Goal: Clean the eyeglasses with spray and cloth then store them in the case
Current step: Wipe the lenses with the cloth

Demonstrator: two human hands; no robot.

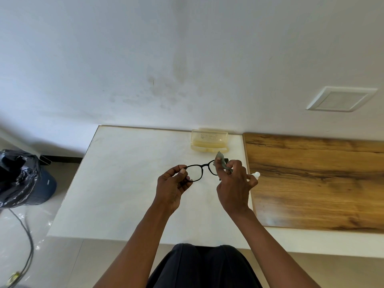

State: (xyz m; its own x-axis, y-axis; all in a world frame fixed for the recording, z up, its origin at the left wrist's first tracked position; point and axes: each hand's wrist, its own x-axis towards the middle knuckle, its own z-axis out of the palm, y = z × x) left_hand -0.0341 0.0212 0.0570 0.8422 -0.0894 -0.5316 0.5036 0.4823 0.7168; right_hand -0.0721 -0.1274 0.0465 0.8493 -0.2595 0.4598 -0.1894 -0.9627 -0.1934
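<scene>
Over the white surface (124,183), left hand (173,185) pinches the glasses (199,170) lying left-right; right hand (233,183) fingers (220,166) rub cloth (220,158) on the right lens.

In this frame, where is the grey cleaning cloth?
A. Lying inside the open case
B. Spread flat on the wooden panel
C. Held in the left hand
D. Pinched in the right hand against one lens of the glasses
D: the right hand pinches the cloth over one lens of the eyeglasses, whose other end the left hand holds.
</scene>
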